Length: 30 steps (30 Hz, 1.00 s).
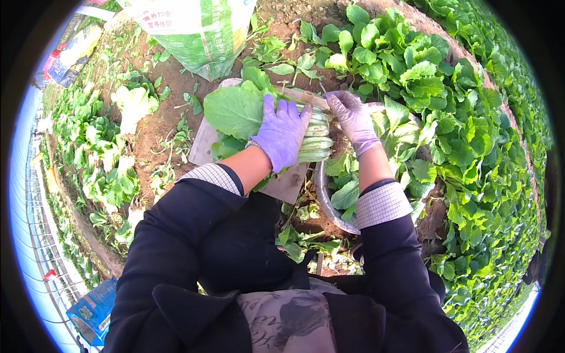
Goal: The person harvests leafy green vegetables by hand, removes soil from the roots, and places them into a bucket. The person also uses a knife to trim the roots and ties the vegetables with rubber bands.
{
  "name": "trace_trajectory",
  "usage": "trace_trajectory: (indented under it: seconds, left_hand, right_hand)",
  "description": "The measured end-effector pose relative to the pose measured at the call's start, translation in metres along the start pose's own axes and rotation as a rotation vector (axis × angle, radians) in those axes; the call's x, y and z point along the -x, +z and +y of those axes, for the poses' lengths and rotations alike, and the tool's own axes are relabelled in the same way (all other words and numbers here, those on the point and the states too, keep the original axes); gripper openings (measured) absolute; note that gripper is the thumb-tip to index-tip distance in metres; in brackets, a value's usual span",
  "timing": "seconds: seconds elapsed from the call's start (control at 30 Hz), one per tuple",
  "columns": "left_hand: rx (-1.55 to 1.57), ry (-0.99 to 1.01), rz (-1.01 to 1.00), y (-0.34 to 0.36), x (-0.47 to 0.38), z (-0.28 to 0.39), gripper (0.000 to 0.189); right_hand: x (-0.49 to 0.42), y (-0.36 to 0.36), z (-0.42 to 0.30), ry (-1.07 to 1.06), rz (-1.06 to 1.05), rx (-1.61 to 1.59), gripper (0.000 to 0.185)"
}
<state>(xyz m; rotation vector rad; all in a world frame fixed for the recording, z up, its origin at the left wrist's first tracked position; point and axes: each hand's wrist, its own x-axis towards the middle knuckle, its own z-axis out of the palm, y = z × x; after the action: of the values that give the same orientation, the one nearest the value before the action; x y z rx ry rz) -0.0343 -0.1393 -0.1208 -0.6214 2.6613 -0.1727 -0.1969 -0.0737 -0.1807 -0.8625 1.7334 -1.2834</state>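
Observation:
My left hand (282, 132), in a purple glove, presses down on a bunch of leafy greens (236, 112). Broad leaves point left, and the pale stalk ends (318, 143) line up on the right. Beneath the bunch is a worn wooden board (284, 185) on the soil. My right hand (351, 117), gloved in a paler purple, is just right of the stalk ends, its fingertips drawn close together. Whether something thin is between them is unclear. A short tan cylindrical object (307, 97) lies between the two hands, partly hidden by the left fingers.
A metal basin (325, 198) with loose leaves sits under my right forearm. A green-and-white woven sack (207, 39) stands ahead. Greens (397, 57) grow thickly on the right. Pulled plants (134, 103) lie along the left, with a blue bag (95, 309) lower left.

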Motion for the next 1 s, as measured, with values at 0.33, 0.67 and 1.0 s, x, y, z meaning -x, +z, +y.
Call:
trace_trajectory:
  seconds: [0.33, 0.67, 1.0]
  left_hand:
    - [-0.049, 0.270, 0.147, 0.010, 0.005, -0.001, 0.085]
    - [-0.114, 0.252, 0.140, 0.004, 0.003, 0.003, 0.096]
    - [-0.074, 0.352, 0.012, -0.001, -0.002, 0.013, 0.107]
  right_hand:
    - [0.054, 0.003, 0.029, 0.421, -0.026, -0.235, 0.050]
    - [0.059, 0.046, 0.024, 0.057, 0.345, 0.261, 0.038]
    - [0.077, 0.015, 0.034, 0.136, 0.319, -0.504, 0.025]
